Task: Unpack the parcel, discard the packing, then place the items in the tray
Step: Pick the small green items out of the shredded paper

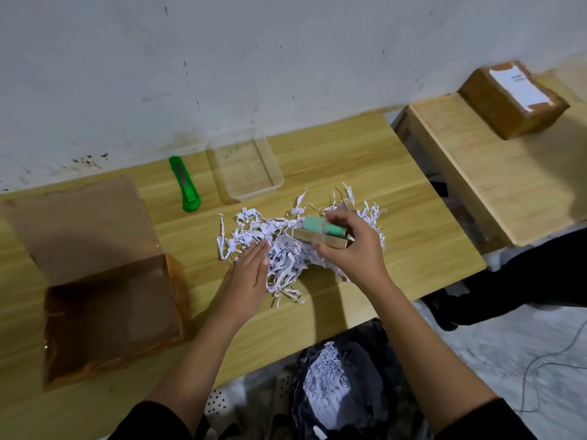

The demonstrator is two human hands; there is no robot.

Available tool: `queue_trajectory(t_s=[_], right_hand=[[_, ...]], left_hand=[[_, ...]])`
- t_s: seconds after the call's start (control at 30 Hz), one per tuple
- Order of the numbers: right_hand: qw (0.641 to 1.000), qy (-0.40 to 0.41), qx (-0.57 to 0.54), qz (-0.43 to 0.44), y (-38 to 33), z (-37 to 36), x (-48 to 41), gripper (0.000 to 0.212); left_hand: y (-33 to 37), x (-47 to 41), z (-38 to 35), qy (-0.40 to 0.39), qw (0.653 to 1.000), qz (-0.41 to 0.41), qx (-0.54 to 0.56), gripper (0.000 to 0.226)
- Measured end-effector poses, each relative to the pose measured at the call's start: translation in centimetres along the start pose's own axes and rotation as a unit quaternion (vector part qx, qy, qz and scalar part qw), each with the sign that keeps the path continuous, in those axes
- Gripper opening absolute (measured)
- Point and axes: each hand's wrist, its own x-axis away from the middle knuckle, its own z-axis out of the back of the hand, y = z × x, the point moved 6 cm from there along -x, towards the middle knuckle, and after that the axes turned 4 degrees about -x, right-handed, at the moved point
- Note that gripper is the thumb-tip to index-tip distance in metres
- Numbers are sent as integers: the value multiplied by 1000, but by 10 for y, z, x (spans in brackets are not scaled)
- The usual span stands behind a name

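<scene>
A heap of white shredded paper (286,242) lies on the wooden table (365,166). My right hand (352,249) grips a small tan box (320,239) together with a green cylinder-shaped item (320,227) just above the heap. My left hand (251,271) lies flat with fingers extended against the heap's left edge, holding nothing. The opened brown cardboard parcel (104,306) sits at the left, flaps up, its inside dark and seemingly bare. A clear plastic tray (246,171) stands behind the heap, with nothing in it.
A green utility knife (185,185) lies left of the tray. A black bin bag (343,385) with shredded paper inside sits below the table's front edge. A sealed brown parcel (514,98) rests on a second table at the right. A person's dark-clothed leg (521,281) is at right.
</scene>
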Motion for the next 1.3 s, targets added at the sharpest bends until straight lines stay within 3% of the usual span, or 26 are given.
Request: queue_trajectory(t_s=[0.23, 0.37, 0.53, 0.67, 0.97, 1.13, 1.3], right_hand=[[990, -56, 130, -16, 33, 1, 11, 55], [980, -76, 183, -3, 31, 8, 10, 58], [986, -35, 162, 35, 17, 8, 9, 51], [991, -9, 133, 10, 13, 23, 13, 48], [990, 138, 6, -16, -7, 65, -2, 42], [990, 131, 0, -49, 4, 34, -57, 42], [993, 103, 19, -54, 20, -9, -111, 43]], left_hand=[[5, 3, 1, -5, 999, -5, -39, 47], [35, 9, 9, 32, 989, -48, -136, 52], [77, 2, -20, -35, 981, -108, -155, 60], [60, -9, -32, -48, 986, -32, -156, 62], [58, -10, -30, -38, 983, -59, -171, 59], [63, -8, -10, 19, 983, -68, -171, 68], [40, -12, 16, 114, 977, 12, -180, 65]])
